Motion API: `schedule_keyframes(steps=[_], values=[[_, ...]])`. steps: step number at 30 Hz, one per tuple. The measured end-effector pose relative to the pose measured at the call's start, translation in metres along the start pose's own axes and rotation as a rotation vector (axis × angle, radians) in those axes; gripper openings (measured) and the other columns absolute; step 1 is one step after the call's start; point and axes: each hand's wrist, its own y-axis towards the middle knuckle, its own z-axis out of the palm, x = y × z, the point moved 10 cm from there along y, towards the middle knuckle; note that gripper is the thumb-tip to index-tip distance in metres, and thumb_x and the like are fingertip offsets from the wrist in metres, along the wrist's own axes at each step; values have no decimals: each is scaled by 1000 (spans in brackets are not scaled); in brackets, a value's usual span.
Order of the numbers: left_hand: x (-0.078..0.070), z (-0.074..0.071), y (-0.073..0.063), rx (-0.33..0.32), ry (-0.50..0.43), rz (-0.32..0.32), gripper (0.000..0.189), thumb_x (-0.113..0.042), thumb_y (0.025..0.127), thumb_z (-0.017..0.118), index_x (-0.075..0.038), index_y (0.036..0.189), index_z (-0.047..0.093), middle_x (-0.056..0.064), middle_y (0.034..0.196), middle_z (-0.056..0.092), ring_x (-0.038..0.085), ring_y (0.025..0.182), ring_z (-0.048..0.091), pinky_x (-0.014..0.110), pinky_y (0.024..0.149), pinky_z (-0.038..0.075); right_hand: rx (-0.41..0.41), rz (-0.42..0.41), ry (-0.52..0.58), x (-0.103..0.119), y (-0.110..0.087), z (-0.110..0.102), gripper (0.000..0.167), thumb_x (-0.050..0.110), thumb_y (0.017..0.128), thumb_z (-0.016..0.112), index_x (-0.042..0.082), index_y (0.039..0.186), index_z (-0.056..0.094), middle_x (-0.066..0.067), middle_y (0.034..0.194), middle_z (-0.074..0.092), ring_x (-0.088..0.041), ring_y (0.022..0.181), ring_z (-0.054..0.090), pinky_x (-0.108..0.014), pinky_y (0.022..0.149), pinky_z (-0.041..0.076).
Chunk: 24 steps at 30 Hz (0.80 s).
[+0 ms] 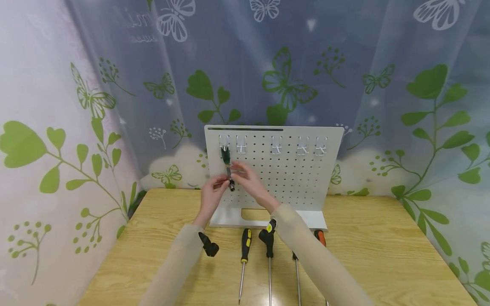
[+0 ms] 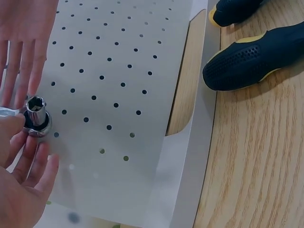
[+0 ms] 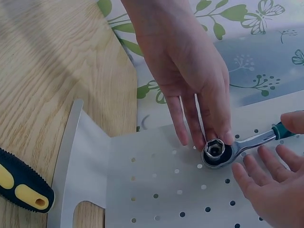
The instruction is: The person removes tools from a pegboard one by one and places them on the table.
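A ratchet wrench (image 1: 226, 156) with a dark green handle hangs down against the white pegboard (image 1: 264, 182), its handle top at the leftmost clear hook. A chrome socket (image 3: 215, 149) sits on its lower head. My left hand (image 1: 212, 193) pinches that head between thumb and fingers, as the right wrist view (image 3: 190, 80) also shows. Beside the wrench's shaft is my right hand (image 1: 245, 176), fingers extended and spread. In the right wrist view its thumb overlaps the green handle; whether it touches is unclear.
Several more clear hooks (image 1: 276, 146) line the board's top. On the wooden table (image 1: 363, 246) before its base lie a black-and-yellow screwdriver (image 1: 246, 246), a tool with an angled black handle (image 1: 268, 240) and an orange-handled tool (image 1: 320, 236). A patterned curtain (image 1: 237, 63) hangs behind.
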Motion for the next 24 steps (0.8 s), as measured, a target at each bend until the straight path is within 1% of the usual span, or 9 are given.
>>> schedule_keyframes(steps=[2,4,8,11,14,16,20,24], values=[[0,1,0,8,10,-2,27,-14,97,70,4,116,70,22,114,71,36,107,67,45,97,57,2,-2,1,1,1,1,54,18,104,57,7,154,38,-17,152,47,-37,138,46,-50,113,43],[1,1,-1,15,2,-12,27,-14,97,70,5,115,69,22,114,70,36,106,68,43,96,57,4,-6,1,3,2,2,54,18,105,56,7,154,38,-17,152,47,-38,138,46,-49,113,43],[8,3,-3,30,-97,-64,26,-12,97,69,7,116,67,23,114,69,32,104,69,34,89,60,11,-21,21,9,5,4,50,17,106,53,4,153,39,-19,150,48,-37,137,47,-47,112,45],[14,4,-7,38,-185,-105,27,-12,98,68,6,118,65,23,115,69,23,99,70,28,83,61,9,-35,35,13,9,3,48,15,107,51,1,152,40,-22,147,50,-37,135,49,-45,110,47],[15,4,-11,40,-234,-128,27,-12,99,67,5,119,66,22,115,69,13,93,69,26,81,61,-3,-30,30,13,14,2,47,14,107,50,0,151,41,-24,142,52,-38,132,51,-43,109,49],[14,3,-14,39,-262,-137,27,-12,99,67,5,120,66,22,115,69,10,91,69,25,81,61,-10,-17,28,13,16,1,46,14,107,51,1,150,42,-23,141,53,-37,131,53,-42,109,49],[15,2,-18,29,-292,-145,28,-13,99,67,5,120,66,24,115,69,10,90,68,24,81,61,-27,1,44,13,20,0,46,15,106,53,2,149,43,-20,142,52,-35,130,55,-39,107,51],[16,0,-21,16,-307,-163,30,-13,99,67,7,121,65,26,117,68,10,91,68,24,83,61,-55,2,88,15,26,1,46,9,103,58,-1,146,46,-22,138,54,-37,125,58,-35,101,55]])
